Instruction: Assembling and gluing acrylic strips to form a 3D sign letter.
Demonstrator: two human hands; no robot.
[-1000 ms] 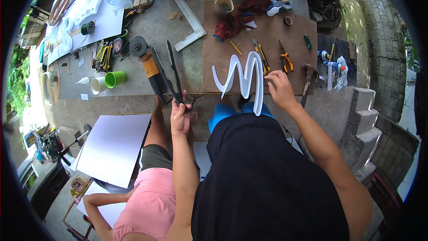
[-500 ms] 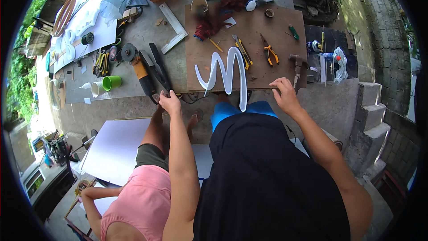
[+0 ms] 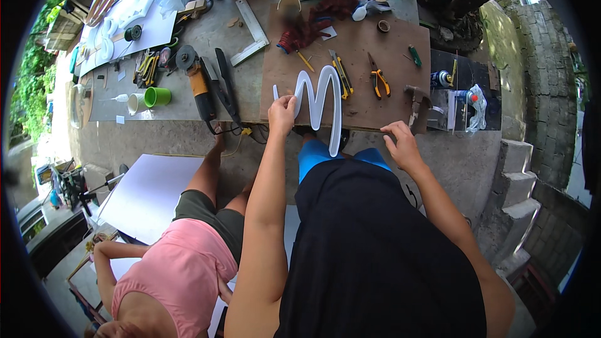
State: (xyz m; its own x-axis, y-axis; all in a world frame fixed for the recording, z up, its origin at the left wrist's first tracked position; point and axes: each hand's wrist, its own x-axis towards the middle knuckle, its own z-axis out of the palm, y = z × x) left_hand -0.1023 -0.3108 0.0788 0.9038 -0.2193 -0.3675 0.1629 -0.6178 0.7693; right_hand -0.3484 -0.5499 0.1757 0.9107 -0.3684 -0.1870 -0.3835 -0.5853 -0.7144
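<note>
"So, going from the left, what are you seeing?"

"Green cup (image 3: 158, 97) first, standing on the grey table (image 3: 250, 97) near its front edge. Lower down, a co-worker in a pink top (image 3: 172, 269) is showing."

"And next?"

"An orange-and-black grinder (image 3: 200, 91) is lying beside a long black hinged tool (image 3: 233, 110)."

"What is the left hand (image 3: 281, 116) doing?"

"Its fingertips are pinching the left part of a white wavy strip (image 3: 337, 109) — that piece is resting on a brown board (image 3: 400, 44), its right end jutting past the front edge toward the wearer's lap. Just behind its right peak, two yellow-and-black knives (image 3: 339, 76) are lying, with orange-handled pliers (image 3: 375, 73) farther right."

"The right hand (image 3: 404, 143)?"

"Hovering or resting at the board's front edge — I can't tell which. Its fingers are bending loosely, grasping nothing. Just beyond, a hammer (image 3: 414, 109) is lying near the board's right side."
</note>
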